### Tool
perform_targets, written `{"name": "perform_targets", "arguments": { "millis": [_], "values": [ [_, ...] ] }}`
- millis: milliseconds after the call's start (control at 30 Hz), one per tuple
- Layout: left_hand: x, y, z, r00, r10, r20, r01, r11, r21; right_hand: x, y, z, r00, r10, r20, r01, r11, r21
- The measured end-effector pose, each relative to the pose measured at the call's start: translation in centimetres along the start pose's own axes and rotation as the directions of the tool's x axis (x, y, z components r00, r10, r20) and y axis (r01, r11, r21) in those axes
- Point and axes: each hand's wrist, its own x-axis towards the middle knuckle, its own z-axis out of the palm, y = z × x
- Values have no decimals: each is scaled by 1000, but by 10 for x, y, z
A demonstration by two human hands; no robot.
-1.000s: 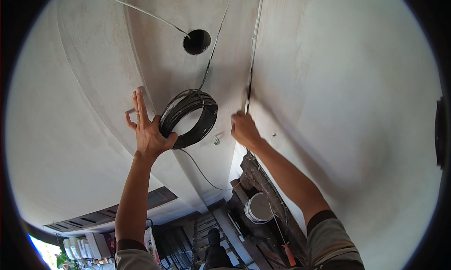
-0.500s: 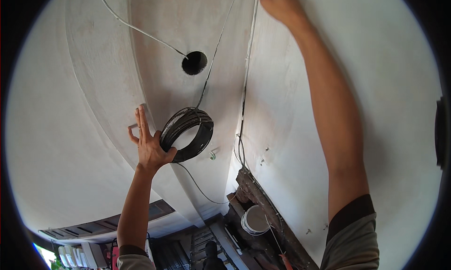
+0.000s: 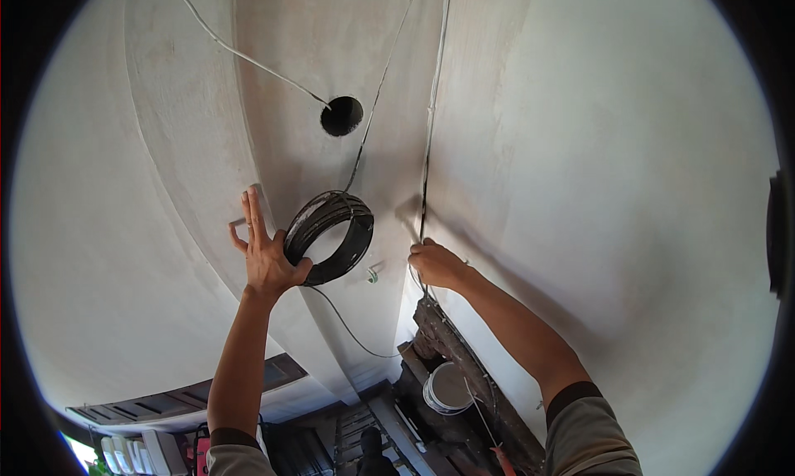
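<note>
My left hand [image 3: 269,262] lies with fingers stretched out against a raised plaster edge; its thumb rests at the lower left of a coil of black cable [image 3: 358,242]. That coil hangs on a thin line against the pale wall. At the wall corner my right hand [image 3: 436,263] is closed on what looks like a paintbrush [image 3: 408,211], its pale head smeared by motion. The brush is close beside a corner cable [image 3: 432,116], white higher up and dark lower down. My fingers hide most of the handle.
Left of the corner, a pale cable [image 3: 232,50] enters a round hole [image 3: 341,116]. Below stand a white bucket [image 3: 448,388] beside a rough dark beam [image 3: 472,360], and a ladder-like frame [image 3: 352,426]. White containers [image 3: 124,455] line the lower left.
My right hand has come down from the top of the view to the corner cable, near the coil's height. My left hand and the coil have stayed nearly in place.
</note>
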Motion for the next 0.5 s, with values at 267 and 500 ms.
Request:
{"name": "perform_targets", "arguments": {
  "millis": [267,500],
  "values": [
    [-7,-4,-3,1000,4,-24,-5,1000,-11,60,17,-249,983,0,-185,-5,1000,-25],
    [-3,0,3,998,17,-55,-17,1000,-16,102,39,-405,747,-303,-592,-42,867,-497]
  ]
}}
